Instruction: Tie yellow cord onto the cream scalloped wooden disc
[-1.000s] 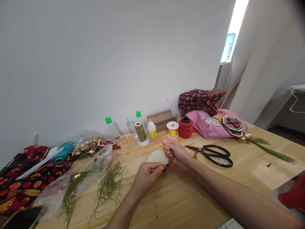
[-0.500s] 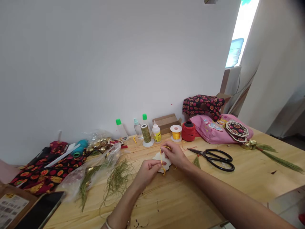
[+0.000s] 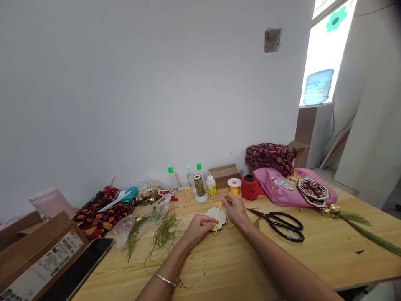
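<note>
My left hand [image 3: 198,228] pinches the lower end of a yellow cord [image 3: 218,209] at the near edge of a pale scalloped wooden piece [image 3: 214,215] lying on the wooden table [image 3: 250,267]. The cord runs up across the piece to my right hand [image 3: 235,210], whose fingers are closed on its upper part. Both hands sit close together over the piece. Just behind them stands a spool of yellow cord [image 3: 234,187].
Black scissors [image 3: 282,225] lie right of my hands. Behind are a red spool [image 3: 249,187], olive thread cone [image 3: 199,188], glue bottle [image 3: 211,187], small bottles and a cardboard box [image 3: 224,174]. A plastic bag with green fibres [image 3: 147,223], patterned fabric [image 3: 100,211] and cartons [image 3: 37,246] lie left; a pink bag [image 3: 285,188] right.
The view has tilted up and drawn back, showing more wall and cartons at left. My hands have stayed on the cord and the wooden piece, drawing slightly closer together.
</note>
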A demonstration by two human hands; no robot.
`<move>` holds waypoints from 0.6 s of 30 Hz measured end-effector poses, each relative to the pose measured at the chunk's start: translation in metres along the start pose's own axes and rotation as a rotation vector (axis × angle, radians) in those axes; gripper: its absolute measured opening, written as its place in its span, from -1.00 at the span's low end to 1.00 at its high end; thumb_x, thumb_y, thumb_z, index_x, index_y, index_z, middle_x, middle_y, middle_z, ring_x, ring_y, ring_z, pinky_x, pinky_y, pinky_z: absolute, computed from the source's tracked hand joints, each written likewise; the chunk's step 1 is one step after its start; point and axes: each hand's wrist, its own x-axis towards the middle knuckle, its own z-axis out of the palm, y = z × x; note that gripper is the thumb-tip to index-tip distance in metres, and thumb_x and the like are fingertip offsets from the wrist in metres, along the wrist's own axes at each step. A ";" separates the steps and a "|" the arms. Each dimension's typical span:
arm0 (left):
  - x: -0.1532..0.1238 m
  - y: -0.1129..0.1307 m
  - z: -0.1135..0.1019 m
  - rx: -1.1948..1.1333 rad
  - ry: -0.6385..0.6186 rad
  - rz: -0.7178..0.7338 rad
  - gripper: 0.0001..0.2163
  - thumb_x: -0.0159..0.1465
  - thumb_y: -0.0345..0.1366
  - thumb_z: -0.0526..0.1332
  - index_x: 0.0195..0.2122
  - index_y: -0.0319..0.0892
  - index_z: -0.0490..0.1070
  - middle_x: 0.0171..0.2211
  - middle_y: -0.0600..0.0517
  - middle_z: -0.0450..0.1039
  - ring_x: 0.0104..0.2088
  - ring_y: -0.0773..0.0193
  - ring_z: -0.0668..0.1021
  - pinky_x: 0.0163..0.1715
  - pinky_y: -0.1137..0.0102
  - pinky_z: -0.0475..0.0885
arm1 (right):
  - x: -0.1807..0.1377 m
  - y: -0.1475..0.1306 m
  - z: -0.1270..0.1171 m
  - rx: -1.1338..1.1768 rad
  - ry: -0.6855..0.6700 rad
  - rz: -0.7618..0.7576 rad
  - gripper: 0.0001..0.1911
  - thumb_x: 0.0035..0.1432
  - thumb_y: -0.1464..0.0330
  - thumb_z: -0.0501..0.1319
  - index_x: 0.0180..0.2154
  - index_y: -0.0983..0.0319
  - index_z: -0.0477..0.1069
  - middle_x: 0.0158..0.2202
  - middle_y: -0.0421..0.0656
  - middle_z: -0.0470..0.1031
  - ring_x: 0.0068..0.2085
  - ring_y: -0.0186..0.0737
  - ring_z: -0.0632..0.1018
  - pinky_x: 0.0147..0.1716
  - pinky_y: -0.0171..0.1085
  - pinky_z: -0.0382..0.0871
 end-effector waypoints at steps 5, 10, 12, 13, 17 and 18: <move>0.002 -0.006 0.001 0.021 0.056 0.060 -0.70 -0.11 -0.21 0.23 -0.40 -0.34 0.45 -0.51 -0.02 0.48 -0.55 0.37 0.39 -0.51 0.49 0.23 | -0.001 0.000 -0.002 -0.033 -0.013 -0.010 -0.75 0.01 0.27 -0.01 -0.42 0.25 0.37 -0.51 -0.16 0.43 -0.51 -0.30 0.40 -0.56 -0.37 0.18; 0.002 -0.008 0.002 0.065 0.079 0.079 -0.71 -0.11 -0.16 0.21 -0.52 -0.35 0.45 -0.63 0.04 0.43 -0.61 0.40 0.35 -0.55 0.49 0.19 | -0.001 -0.004 -0.006 -0.056 -0.021 -0.038 -0.74 0.02 0.26 -0.02 -0.40 0.24 0.37 -0.47 -0.15 0.44 -0.44 -0.27 0.41 -0.50 -0.36 0.20; 0.002 -0.010 0.004 0.068 0.105 0.080 -0.72 -0.11 -0.16 0.21 -0.56 -0.34 0.44 -0.69 0.09 0.38 -0.65 0.42 0.30 -0.60 0.51 0.14 | -0.001 -0.005 -0.008 -0.062 -0.019 -0.037 -0.73 0.02 0.25 -0.03 -0.41 0.23 0.37 -0.47 -0.15 0.44 -0.45 -0.27 0.41 -0.51 -0.35 0.19; 0.002 -0.011 0.004 0.065 0.114 0.081 -0.72 -0.11 -0.15 0.21 -0.56 -0.33 0.43 -0.70 0.11 0.37 -0.66 0.43 0.29 -0.62 0.52 0.12 | -0.001 -0.005 -0.008 -0.064 -0.018 -0.034 -0.73 0.03 0.24 -0.03 -0.41 0.23 0.37 -0.47 -0.15 0.44 -0.46 -0.27 0.41 -0.52 -0.35 0.19; 0.001 -0.013 0.005 0.021 0.127 0.088 -0.71 -0.13 -0.14 0.22 -0.56 -0.33 0.42 -0.70 0.12 0.36 -0.65 0.43 0.31 -0.61 0.52 0.13 | -0.003 -0.008 -0.004 -0.063 -0.020 -0.038 -0.74 0.02 0.26 -0.02 -0.42 0.24 0.37 -0.49 -0.14 0.44 -0.46 -0.26 0.41 -0.52 -0.35 0.19; 0.001 -0.012 0.005 0.003 0.130 0.090 -0.71 -0.14 -0.14 0.23 -0.56 -0.33 0.42 -0.69 0.11 0.37 -0.64 0.42 0.32 -0.59 0.52 0.15 | -0.003 -0.009 -0.002 -0.058 -0.024 -0.044 -0.74 0.03 0.26 -0.03 -0.42 0.24 0.37 -0.49 -0.14 0.44 -0.46 -0.26 0.41 -0.52 -0.35 0.19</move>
